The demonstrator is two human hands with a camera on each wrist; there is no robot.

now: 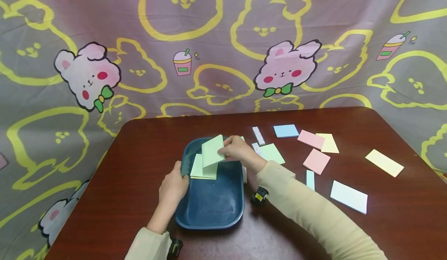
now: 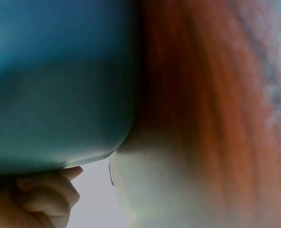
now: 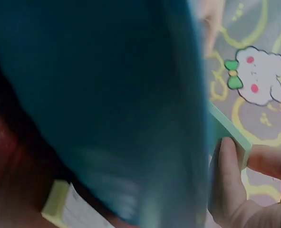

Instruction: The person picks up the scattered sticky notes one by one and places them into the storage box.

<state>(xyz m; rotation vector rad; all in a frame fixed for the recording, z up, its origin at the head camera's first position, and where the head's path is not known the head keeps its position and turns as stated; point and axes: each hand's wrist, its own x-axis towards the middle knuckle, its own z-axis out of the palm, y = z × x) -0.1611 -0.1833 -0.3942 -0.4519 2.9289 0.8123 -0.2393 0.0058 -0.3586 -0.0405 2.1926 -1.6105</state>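
My left hand (image 1: 173, 183) grips the left rim of a dark blue plastic tray (image 1: 216, 209), thumb over the edge. In the left wrist view its curled fingers (image 2: 50, 194) sit under the tray's side. My right hand (image 1: 237, 150) pinches a pale green sticky note pad (image 1: 212, 151) by its right edge, tilted up over the tray. The right wrist view shows thumb and finger on either side of the pad's corner (image 3: 242, 147). Beneath it, another light green pad (image 1: 197, 170) lies in the tray, partly covered by the held one.
Right of the tray lie a green pad (image 1: 273, 154), a small white block (image 1: 259, 136), a blue pad (image 1: 286, 130), pink pads (image 1: 316, 161), a cream pad (image 1: 329, 143), a yellow pad (image 1: 384, 162), a thin light-blue pad (image 1: 310, 179) and a white pad (image 1: 349, 196). A patterned cloth hangs behind the table.
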